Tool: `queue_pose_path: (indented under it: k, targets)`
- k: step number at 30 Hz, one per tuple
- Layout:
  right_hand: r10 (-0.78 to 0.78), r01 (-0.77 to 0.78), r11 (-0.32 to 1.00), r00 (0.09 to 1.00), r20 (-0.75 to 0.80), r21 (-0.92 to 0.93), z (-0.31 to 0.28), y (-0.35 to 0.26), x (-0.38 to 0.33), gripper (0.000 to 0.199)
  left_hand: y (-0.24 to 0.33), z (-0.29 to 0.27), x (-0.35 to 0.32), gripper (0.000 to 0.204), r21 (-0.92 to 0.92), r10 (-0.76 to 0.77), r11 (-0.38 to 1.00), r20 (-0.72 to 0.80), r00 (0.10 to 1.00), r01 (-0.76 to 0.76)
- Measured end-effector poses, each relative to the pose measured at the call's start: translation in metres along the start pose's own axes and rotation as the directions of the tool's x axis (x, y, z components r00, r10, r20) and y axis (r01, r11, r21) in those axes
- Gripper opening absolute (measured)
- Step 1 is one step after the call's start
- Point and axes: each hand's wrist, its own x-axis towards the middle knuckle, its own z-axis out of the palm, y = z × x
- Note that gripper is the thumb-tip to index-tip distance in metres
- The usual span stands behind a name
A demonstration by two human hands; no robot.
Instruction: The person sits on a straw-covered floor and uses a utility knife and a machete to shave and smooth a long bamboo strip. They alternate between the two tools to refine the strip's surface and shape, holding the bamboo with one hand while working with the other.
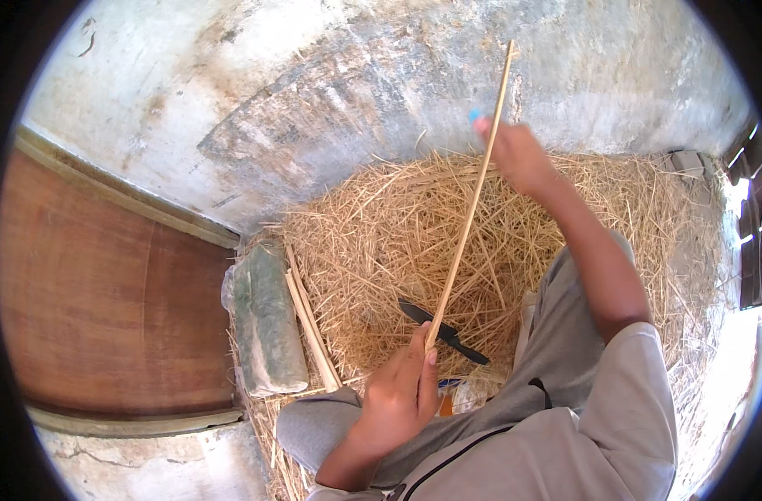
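Note:
My left hand (402,391) is closed around the lower end of a long, thin wooden strip (474,200). The strip slants up and away to the right, its far tip in front of the wall. Beside its upper part is my right hand (521,157), raised and blurred, with the fingers curled in. Something small and bright blue (476,115) shows at the fingertips; motion blur hides what it is and whether the hand touches the strip. Below the strip, just past my left hand, a black knife (449,331) lies on the straw.
Loose straw (381,250) covers the floor around my crossed legs. To the left are a grey-green stone-like block (269,317) and several pale wooden strips (312,321). A brown wooden door (114,292) is at far left; a stained wall (331,108) stands ahead.

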Motion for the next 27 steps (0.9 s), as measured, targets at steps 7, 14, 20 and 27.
queue_pose_path:
  k: [7,14,20,27]
  targets:
    - [-0.133,0.122,0.987,0.985,0.109,0.102,0.062,-0.025,-0.047,0.063,-0.013,-0.004,0.009,0.021,-0.092,-0.197,0.975,0.072,0.978,0.203]
    - [-0.432,0.433,0.901,0.878,0.205,0.044,0.097,-0.039,-0.082,0.054,-0.051,0.012,0.01,0.022,-0.158,-0.361,0.922,-0.029,0.932,0.352]
    - [-0.418,0.45,0.893,0.846,0.332,-0.022,0.1,-0.053,-0.091,0.049,-0.051,0.015,0.011,0.024,-0.218,-0.416,0.887,0.004,0.909,0.407]
    - [-0.274,0.305,0.952,0.899,0.343,-0.038,0.067,-0.05,-0.052,0.056,-0.046,0.011,0.008,0.026,-0.156,-0.365,0.918,0.031,0.931,0.365]
